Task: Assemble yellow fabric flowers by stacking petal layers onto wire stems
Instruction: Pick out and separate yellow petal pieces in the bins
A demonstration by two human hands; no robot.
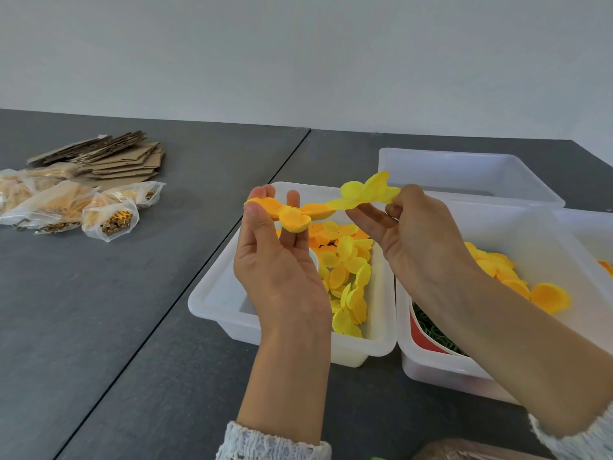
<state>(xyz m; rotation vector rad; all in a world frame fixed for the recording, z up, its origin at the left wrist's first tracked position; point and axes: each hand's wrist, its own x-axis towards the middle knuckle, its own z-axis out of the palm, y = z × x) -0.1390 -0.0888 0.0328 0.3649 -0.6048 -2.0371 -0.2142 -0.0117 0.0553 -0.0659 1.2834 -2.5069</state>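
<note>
A dark grey counter made of two slabs meets a pale wall behind. At far left lies a stack of cardboard pieces, with clear plastic bags just in front of it. A brown object shows at the bottom edge, too cropped to identify.

2 hands, 2 held petal layers: 1 orange, 1 yellow; 4 white bins from 3 to 5 o'clock; 1 cardboard stack at 10 o'clock; several bagged bundles, count unclear
</note>
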